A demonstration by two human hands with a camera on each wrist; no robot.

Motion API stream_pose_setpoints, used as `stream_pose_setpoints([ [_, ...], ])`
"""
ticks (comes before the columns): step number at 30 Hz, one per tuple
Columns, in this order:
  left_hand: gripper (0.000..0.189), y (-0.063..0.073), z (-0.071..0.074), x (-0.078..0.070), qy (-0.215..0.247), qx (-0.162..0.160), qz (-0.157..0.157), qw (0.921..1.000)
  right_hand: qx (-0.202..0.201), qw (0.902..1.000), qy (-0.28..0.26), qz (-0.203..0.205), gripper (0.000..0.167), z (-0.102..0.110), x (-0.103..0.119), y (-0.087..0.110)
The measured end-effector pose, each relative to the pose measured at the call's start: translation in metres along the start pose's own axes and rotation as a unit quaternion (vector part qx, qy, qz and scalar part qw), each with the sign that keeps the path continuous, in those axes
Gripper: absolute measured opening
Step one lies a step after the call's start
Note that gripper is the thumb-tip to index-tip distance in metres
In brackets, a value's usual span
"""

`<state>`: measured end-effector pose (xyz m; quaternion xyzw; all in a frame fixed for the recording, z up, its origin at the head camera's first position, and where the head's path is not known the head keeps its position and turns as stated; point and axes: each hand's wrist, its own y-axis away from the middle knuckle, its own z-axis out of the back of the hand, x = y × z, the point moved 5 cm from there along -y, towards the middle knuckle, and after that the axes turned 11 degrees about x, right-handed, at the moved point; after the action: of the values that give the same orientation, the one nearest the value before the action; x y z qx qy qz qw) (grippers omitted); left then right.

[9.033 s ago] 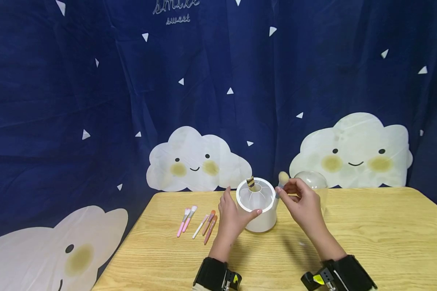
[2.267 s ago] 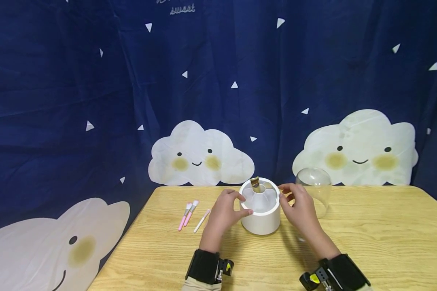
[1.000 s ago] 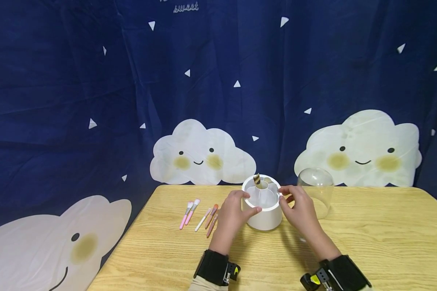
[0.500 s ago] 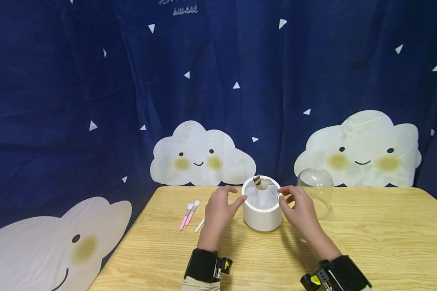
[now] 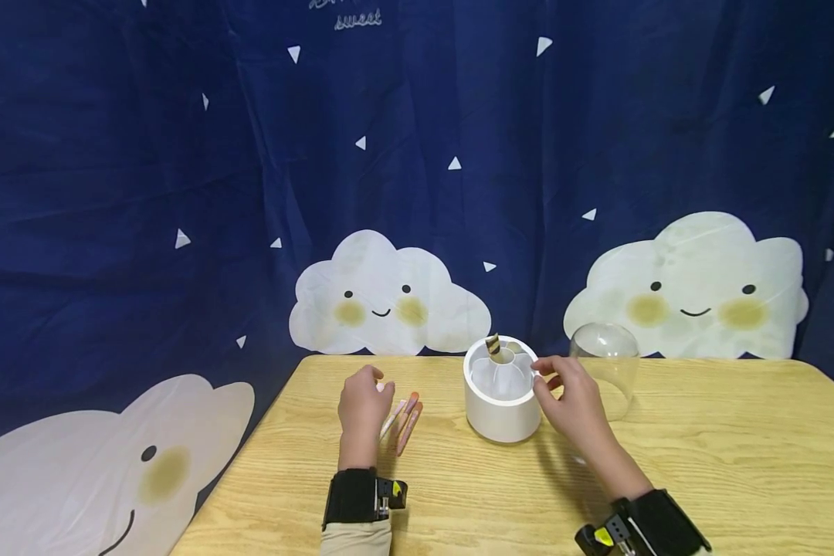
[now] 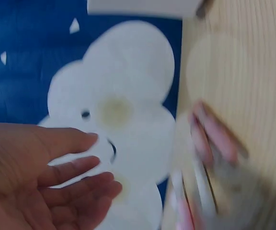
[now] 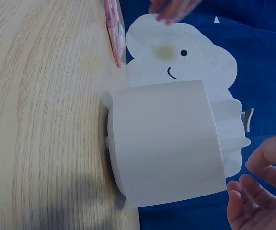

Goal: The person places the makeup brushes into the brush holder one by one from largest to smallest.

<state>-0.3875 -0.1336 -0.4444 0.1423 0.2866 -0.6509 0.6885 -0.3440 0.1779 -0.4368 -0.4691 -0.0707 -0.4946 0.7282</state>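
A white round brush holder (image 5: 502, 417) with clear dividers stands on the table. A brush with a striped brown-and-gold head (image 5: 493, 345) rises from its centre, and a pale brush tip (image 5: 513, 348) shows at its back. My right hand (image 5: 575, 394) has its fingertips right at the holder's right rim, thumb and fingers apart in the right wrist view. Over the makeup brushes at the left hovers my left hand (image 5: 363, 405), fingers loosely bent and holding nothing. Beside it lie a white brush (image 5: 391, 419) and two orange-brown brushes (image 5: 409, 428). A pink brush (image 6: 186, 218) shows in the left wrist view.
A clear dome cover (image 5: 606, 367) stands behind the right hand. The wooden table (image 5: 723, 448) ends at a dark blue curtain (image 5: 417, 116) printed with clouds.
My left hand has let go of the holder's rim and moved left over the brushes. The right hand, holding a pale-tipped brush nine seconds ago, now stays at the rim; a pale tip shows inside.
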Motion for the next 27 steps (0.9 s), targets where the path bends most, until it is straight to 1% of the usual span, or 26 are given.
stream_pose_setpoints([
  [3,0.027,-0.001,0.004,0.022,-0.007,0.011,0.045,0.9989,-0.001,1.0,0.002,0.004,0.015,-0.001,0.0,0.001],
  [6,0.024,0.0,0.006,0.04,-0.01,0.022,0.091,0.9956,0.001,1.0,0.003,0.006,0.016,-0.002,0.0,0.001],
  [8,0.017,0.001,0.007,0.049,-0.009,0.026,0.118,0.9927,0.002,1.0,0.004,0.007,0.016,-0.002,0.0,0.002],
  [11,0.007,0.004,0.006,0.058,-0.009,0.029,0.143,0.9893,0.001,0.9999,0.004,0.009,0.017,-0.003,0.0,0.002],
  [14,0.007,0.005,0.004,0.064,-0.012,0.034,0.155,0.9872,-0.002,0.9999,0.007,0.012,0.017,-0.003,0.0,0.002],
  [16,0.007,0.004,0.003,0.066,-0.013,0.039,0.158,0.9866,-0.002,0.9999,0.009,0.014,0.016,-0.003,0.0,0.002],
  [19,0.007,0.004,0.002,0.068,-0.016,0.049,0.16,0.9857,-0.001,0.9999,0.01,0.013,0.016,-0.004,0.0,0.002],
  [27,0.016,0.001,-0.001,0.07,-0.025,0.078,0.158,0.9841,0.002,0.9999,0.006,0.009,0.016,-0.005,0.001,0.001],
])
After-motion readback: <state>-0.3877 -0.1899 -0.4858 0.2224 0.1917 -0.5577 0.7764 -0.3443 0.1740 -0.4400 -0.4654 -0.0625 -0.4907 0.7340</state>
